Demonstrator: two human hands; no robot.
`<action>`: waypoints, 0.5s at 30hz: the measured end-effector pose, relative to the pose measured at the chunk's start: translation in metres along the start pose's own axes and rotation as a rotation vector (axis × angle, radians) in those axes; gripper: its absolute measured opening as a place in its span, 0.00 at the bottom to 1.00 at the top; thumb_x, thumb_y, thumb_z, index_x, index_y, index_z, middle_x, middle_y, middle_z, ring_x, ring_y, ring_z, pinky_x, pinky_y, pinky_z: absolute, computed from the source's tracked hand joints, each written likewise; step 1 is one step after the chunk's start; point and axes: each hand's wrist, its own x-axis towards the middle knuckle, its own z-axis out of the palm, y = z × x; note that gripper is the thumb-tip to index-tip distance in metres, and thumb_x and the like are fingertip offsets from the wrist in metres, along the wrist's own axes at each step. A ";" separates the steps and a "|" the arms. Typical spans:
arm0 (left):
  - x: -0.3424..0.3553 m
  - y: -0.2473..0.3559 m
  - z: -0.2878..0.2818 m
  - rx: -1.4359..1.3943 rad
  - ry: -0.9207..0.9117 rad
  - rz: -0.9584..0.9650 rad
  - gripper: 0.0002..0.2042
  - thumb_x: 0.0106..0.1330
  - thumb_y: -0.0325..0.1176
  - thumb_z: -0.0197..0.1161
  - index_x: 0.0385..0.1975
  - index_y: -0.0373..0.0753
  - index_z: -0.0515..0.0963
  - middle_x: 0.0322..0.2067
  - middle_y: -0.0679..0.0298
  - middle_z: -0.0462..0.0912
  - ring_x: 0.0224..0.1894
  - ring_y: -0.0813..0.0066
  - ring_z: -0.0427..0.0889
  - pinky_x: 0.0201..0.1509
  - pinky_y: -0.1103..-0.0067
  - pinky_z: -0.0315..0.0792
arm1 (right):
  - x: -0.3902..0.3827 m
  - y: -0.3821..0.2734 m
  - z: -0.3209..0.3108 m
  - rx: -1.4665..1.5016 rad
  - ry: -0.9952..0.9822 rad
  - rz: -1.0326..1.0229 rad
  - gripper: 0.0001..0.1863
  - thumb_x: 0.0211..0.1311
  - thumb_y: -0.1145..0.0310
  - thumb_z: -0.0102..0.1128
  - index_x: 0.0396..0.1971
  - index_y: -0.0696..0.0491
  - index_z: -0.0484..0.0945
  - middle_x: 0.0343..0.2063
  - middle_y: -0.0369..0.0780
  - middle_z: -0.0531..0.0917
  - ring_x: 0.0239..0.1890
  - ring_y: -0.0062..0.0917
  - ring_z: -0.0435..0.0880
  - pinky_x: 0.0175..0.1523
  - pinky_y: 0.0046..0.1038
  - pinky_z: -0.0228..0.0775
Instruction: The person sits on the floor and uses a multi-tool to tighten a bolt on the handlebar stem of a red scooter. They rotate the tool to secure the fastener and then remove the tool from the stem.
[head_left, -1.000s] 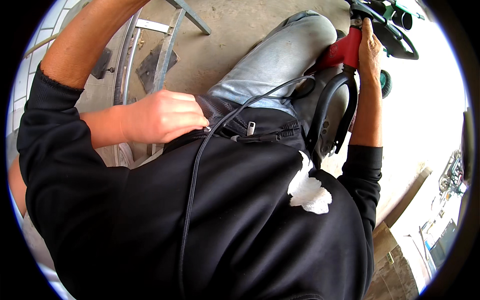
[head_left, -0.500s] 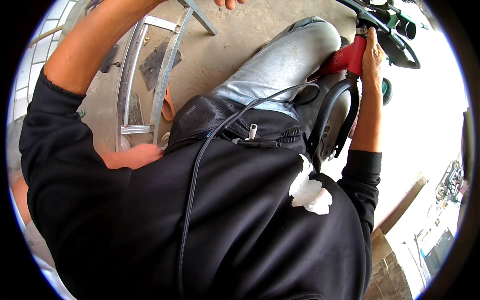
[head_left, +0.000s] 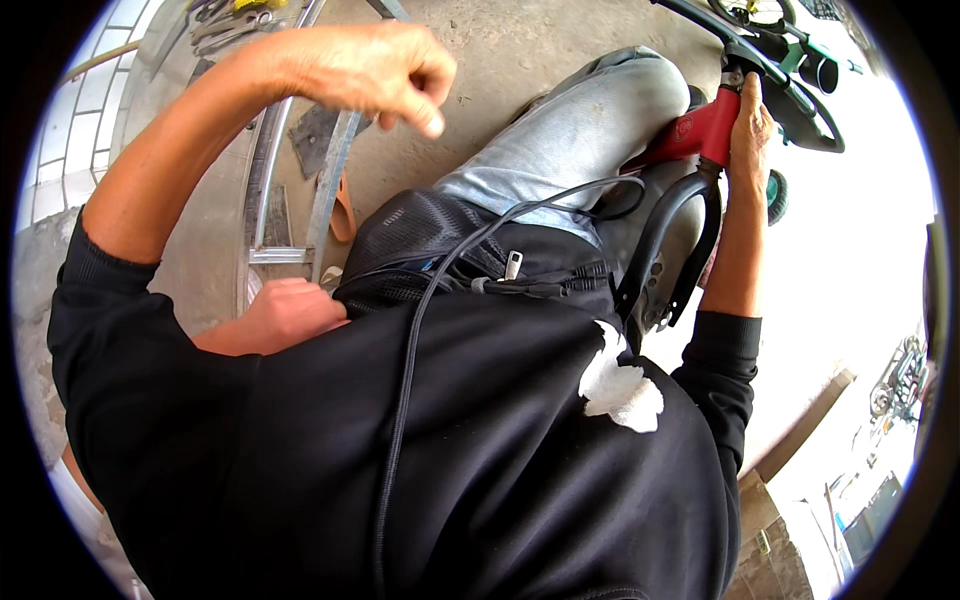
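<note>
My right hand (head_left: 750, 135) is wrapped round the head of a red bicycle frame (head_left: 690, 130), with the thumb pointing up along it. A black fork (head_left: 665, 230) runs from the frame down beside my lap. Above my grip are the black stem and handlebar (head_left: 775, 75). My left hand (head_left: 375, 75) hangs in the air over the metal stand, apart from the bicycle. Its fingers are curled in and partly hidden; whether anything small is between them does not show.
Another person's hand (head_left: 295, 315) is close to my left side. A metal-framed stand (head_left: 335, 170) with several tools (head_left: 235, 35) is at the far left. Black cables (head_left: 450, 250) cross my lap. An orange sandal (head_left: 342, 210) lies on the floor, and bicycle parts (head_left: 900, 380) are at the right.
My left hand has come down from the top edge into full view. The red frame in my right hand sits slightly lower. The other person's hand has shifted a little to the right.
</note>
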 end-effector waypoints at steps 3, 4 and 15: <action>-0.012 0.001 0.012 -0.046 -0.159 -0.040 0.10 0.57 0.32 0.70 0.27 0.32 0.78 0.22 0.64 0.80 0.27 0.78 0.78 0.31 0.78 0.72 | -0.002 -0.002 0.000 0.034 0.013 -0.027 0.29 0.71 0.43 0.52 0.29 0.57 0.82 0.23 0.37 0.81 0.25 0.19 0.77 0.30 0.23 0.70; -0.015 0.002 0.016 -0.053 -0.216 -0.051 0.10 0.57 0.31 0.70 0.27 0.31 0.79 0.22 0.63 0.81 0.27 0.77 0.79 0.32 0.78 0.73 | -0.002 -0.002 -0.001 0.022 0.013 -0.022 0.29 0.71 0.43 0.52 0.28 0.57 0.82 0.23 0.37 0.81 0.25 0.19 0.77 0.30 0.23 0.70; -0.046 -0.028 0.085 -0.049 -0.127 -0.043 0.10 0.56 0.32 0.70 0.26 0.31 0.79 0.22 0.57 0.81 0.27 0.68 0.82 0.32 0.72 0.74 | 0.003 0.007 0.001 0.063 0.006 -0.032 0.32 0.71 0.44 0.52 0.24 0.60 0.82 0.18 0.37 0.77 0.21 0.19 0.72 0.28 0.26 0.66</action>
